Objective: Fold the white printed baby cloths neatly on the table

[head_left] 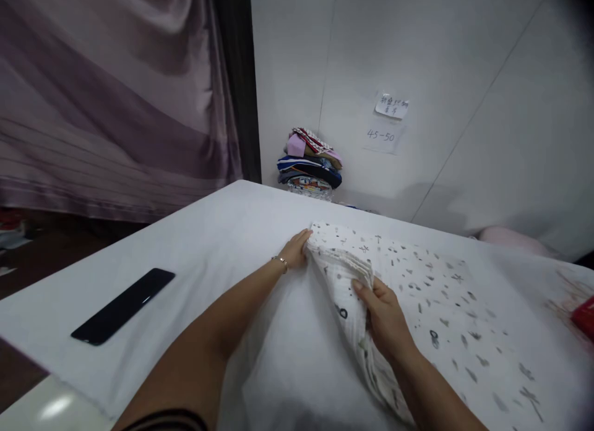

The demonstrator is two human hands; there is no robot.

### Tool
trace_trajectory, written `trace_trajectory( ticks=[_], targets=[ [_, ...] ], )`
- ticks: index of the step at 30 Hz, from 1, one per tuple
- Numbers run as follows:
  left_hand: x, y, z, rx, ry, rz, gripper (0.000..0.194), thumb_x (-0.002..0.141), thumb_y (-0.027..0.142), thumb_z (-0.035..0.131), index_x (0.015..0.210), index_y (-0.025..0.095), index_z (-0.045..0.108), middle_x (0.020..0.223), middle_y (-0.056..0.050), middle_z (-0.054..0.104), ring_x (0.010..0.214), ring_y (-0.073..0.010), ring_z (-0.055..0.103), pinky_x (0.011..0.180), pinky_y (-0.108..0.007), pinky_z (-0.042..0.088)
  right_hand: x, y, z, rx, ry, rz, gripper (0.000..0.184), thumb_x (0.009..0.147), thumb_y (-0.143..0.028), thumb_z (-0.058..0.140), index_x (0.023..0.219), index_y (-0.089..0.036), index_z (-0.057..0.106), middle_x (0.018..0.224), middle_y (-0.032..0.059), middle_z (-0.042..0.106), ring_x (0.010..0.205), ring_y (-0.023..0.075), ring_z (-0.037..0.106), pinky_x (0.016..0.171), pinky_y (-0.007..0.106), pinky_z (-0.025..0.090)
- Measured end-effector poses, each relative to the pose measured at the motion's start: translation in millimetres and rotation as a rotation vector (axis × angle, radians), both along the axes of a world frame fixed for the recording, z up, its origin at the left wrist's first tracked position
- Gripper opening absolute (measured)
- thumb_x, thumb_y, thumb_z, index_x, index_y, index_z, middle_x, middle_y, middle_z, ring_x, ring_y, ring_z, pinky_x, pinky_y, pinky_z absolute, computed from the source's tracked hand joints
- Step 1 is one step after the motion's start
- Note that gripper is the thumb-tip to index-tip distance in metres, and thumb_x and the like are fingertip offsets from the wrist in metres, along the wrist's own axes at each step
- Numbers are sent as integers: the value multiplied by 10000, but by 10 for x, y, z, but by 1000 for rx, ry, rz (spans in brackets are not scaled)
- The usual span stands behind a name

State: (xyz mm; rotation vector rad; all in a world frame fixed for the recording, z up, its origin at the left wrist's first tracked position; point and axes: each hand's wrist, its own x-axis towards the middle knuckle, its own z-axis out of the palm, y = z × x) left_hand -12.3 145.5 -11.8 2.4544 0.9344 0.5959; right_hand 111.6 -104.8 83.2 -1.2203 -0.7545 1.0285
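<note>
A thin white cloth [417,276] printed with small grey leaves, feathers and trees lies across the right half of the table. Its left part is lifted in several layers toward the middle. At the far left corner of this cloth, my left hand [295,249] is closed on the edge, its fingertips partly hidden by the fabric. My right hand [386,316] pinches the raised layered edge, thumb on top and the other fingers underneath. The layers hang down from it toward me. A bracelet circles my left wrist.
The white table [223,233] has a dark phone-like slab [123,307] on its left. Behind its far edge stands a stack of folded fabrics [310,162] against a wall with paper notes [391,106]. A curtain [111,103] hangs at left; a red object [585,318] sits far right.
</note>
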Motion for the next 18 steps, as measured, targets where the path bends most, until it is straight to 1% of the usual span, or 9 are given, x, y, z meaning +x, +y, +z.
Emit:
trace_trajectory(
  ticks=[2, 5, 6, 8, 11, 13, 16, 18],
  targets=[
    [138, 181, -14, 32, -10, -36, 743, 687, 180, 595, 1384, 168, 339, 1486, -110, 264, 1353, -254, 247, 1118, -405, 220, 9, -24, -1, -10, -56, -15, 425, 733, -442, 654, 1056, -167, 633, 777, 42, 655, 703, 196, 581, 632, 304, 462],
    [303, 403, -38, 36, -11, -84, 571, 698, 230, 601, 1262, 187, 515, 1474, -73, 305, 1345, -255, 262, 1120, -386, 208, 5, -69, -27, -17, -233, -1, 331, 780, -427, 604, 1014, -197, 645, 793, 29, 643, 787, 208, 580, 685, 300, 462],
    [348, 471, -47, 15, -13, -93, 501, 709, 237, 590, 1208, 200, 566, 1467, -54, 323, 1345, -250, 263, 1119, -376, 207, -5, -84, -37, -11, -309, 20, 291, 799, -414, 580, 997, -211, 647, 798, 22, 639, 805, 206, 575, 695, 292, 457],
    [423, 598, -66, -51, -23, -96, 399, 745, 253, 550, 1138, 223, 618, 1444, -19, 368, 1346, -237, 265, 1117, -365, 208, -46, -110, -52, 22, -460, 82, 227, 826, -372, 532, 965, -233, 647, 800, 10, 632, 797, 199, 563, 684, 274, 443],
    [491, 758, -88, -130, -22, -74, 367, 777, 271, 511, 1120, 217, 630, 1406, -17, 425, 1328, -235, 304, 1100, -368, 241, -161, -114, -51, 88, -613, 198, 171, 835, -282, 468, 872, -235, 629, 750, -5, 604, 696, 171, 527, 614, 250, 407],
    [504, 838, -88, -89, 11, -103, 315, 772, 247, 509, 1042, 207, 667, 1389, -21, 447, 1312, -232, 327, 1095, -365, 250, -254, -91, -32, 120, -638, 276, 145, 822, -224, 443, 786, -230, 583, 697, -19, 556, 631, 145, 487, 578, 238, 377],
    [468, 921, -46, 77, 85, -208, 238, 738, 180, 528, 897, 220, 701, 1355, -12, 489, 1293, -216, 347, 1091, -360, 257, -366, -44, 2, 122, -646, 362, 134, 796, -164, 414, 697, -226, 479, 616, -43, 448, 561, 115, 417, 538, 226, 328],
    [385, 968, 23, 171, 134, -238, 232, 733, 161, 534, 884, 227, 698, 1332, -21, 515, 1284, -217, 359, 1075, -373, 282, -414, -18, 15, 115, -661, 385, 137, 782, -140, 401, 676, -223, 426, 606, -51, 414, 555, 105, 398, 535, 221, 311]
  ],
)
